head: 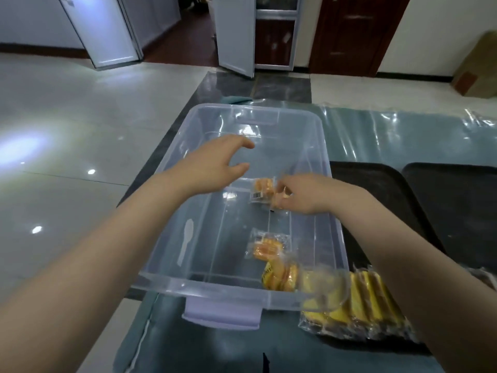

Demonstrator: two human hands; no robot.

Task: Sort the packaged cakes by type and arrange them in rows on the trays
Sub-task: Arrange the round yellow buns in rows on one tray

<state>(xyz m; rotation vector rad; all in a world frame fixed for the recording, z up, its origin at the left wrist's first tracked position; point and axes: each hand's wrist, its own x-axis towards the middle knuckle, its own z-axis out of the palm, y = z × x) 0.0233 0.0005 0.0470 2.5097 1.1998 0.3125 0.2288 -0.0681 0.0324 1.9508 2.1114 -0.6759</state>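
A clear plastic bin (312, 135) stands on the table in front of me. Inside it my right hand (301, 193) grips a small packaged orange cake (262, 188) near the bin's right wall. My left hand (215, 164) hovers over the bin's middle, fingers spread and holding nothing. Two more packaged cakes lie in the bin's near right corner: an orange one (267, 246) and a yellow-wrapped one (281, 275). A row of yellow packaged cakes (363, 305) lies on the near end of a black tray (376, 189) right of the bin.
A second black tray (457, 200) sits further right. The table carries a clear plastic cover (390, 130). A white plastic spoon shape (187, 242) shows at the bin's left side. Tiled floor, cabinets and a cardboard box (478, 68) lie beyond.
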